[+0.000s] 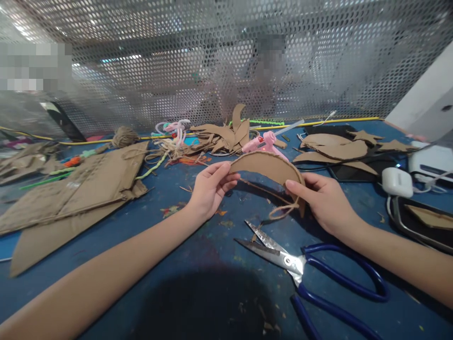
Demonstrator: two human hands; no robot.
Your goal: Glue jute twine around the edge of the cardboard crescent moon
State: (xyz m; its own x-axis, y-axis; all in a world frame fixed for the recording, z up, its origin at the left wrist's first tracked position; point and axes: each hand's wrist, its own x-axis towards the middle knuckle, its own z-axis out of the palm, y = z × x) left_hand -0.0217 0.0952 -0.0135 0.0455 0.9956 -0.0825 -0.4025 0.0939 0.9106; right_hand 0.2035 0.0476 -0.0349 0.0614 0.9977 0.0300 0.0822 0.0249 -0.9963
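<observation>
Between my two hands is a cardboard crescent point(264, 164), its curved edge facing up and away from me. My left hand point(214, 186) pinches the crescent's left tip between thumb and fingers. At the other end, my right hand point(323, 200) grips the cardboard, thumb in front and fingers behind. A length of twine point(262, 189) runs below the curve, with a loop hanging beside my right hand. Under the hands lie open scissors point(293, 264) with blue handles. Just behind the crescent a pink glue gun point(264, 143) rests on the table.
Cardboard sheets point(85, 184) lie at left, near a ball of twine point(124, 137). A pile of cardboard cutouts point(226, 134) sits at the back. More cutouts point(332, 147), a white earbud case point(397, 182) and cables are at right. A perforated metal screen point(177, 61) stands behind the table.
</observation>
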